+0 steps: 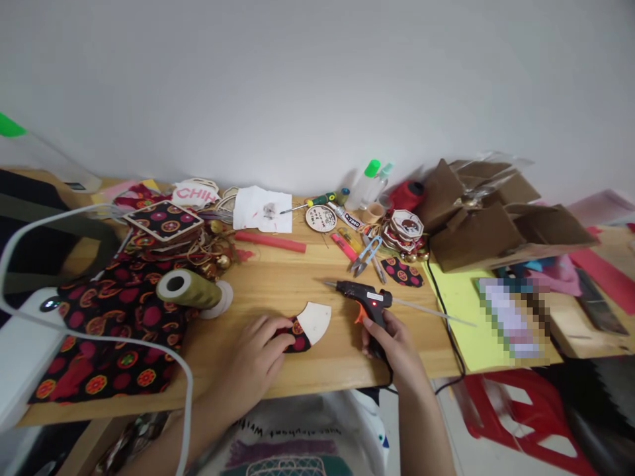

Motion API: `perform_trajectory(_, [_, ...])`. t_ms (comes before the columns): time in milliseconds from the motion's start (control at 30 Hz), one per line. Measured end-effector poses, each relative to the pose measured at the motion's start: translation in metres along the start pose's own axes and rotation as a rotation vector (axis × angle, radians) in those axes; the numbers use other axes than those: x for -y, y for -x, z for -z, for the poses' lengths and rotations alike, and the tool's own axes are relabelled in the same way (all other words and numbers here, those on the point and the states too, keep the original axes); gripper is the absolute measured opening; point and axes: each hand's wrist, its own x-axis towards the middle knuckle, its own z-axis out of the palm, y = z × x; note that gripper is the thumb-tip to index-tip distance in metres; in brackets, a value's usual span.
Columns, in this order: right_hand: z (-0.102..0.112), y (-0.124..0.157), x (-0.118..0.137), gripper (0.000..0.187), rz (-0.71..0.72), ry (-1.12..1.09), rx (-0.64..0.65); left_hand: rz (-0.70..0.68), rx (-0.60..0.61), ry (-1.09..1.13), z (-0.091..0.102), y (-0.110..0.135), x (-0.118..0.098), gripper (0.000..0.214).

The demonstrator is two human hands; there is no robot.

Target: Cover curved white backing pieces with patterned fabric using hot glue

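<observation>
My right hand [391, 342] is wrapped round the handle of a black hot glue gun [364, 293], with fingers by its orange trigger. The gun's nozzle points left, a small red light glows on its side, and a pale glue stick [421, 309] sticks out of its back. My left hand [260, 350] grips the near-left end of a curved fabric piece [300, 337] on the table. A white curved card [316, 322] covers its far-right part. The nozzle is above and right of this card, apart from it. Part of the fabric lies hidden under my left fingers.
Patterned fabric [124, 330] and a spool of olive ribbon [188, 289] lie on the left. Blue thread snips [367, 254] and a patterned fabric scrap [403, 272] lie beyond the gun. A cardboard box [476, 231] and yellow paper [471, 344] are right; a black cord [449, 311] crosses there.
</observation>
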Motion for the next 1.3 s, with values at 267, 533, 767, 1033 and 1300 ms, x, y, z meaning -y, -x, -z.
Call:
perform_trajectory(267, [0.004, 0.001, -0.002, 0.056, 0.017, -0.038, 0.015, -0.096, 0.033, -0.069, 0.0, -0.018, 0.008, 0.028])
perform_trajectory(533, [0.007, -0.001, -0.005, 0.054, 0.031, -0.05, 0.037, -0.294, 0.116, -0.259, 0.005, -0.036, 0.026, 0.023])
perform_trajectory(767, [0.006, 0.0, -0.001, 0.054, -0.001, -0.036, 0.047, -0.664, 0.049, -0.392, 0.012, -0.05, 0.022, 0.026])
perform_trajectory(1033, [0.005, 0.0, -0.003, 0.051, 0.028, 0.032, 0.008, -0.696, 0.008, -0.339, 0.006, -0.051, 0.024, 0.028])
perform_trajectory(1300, [0.004, -0.001, -0.001, 0.055, 0.012, 0.115, -0.062, -0.59, -0.03, -0.276, 0.003, -0.048, 0.028, 0.024])
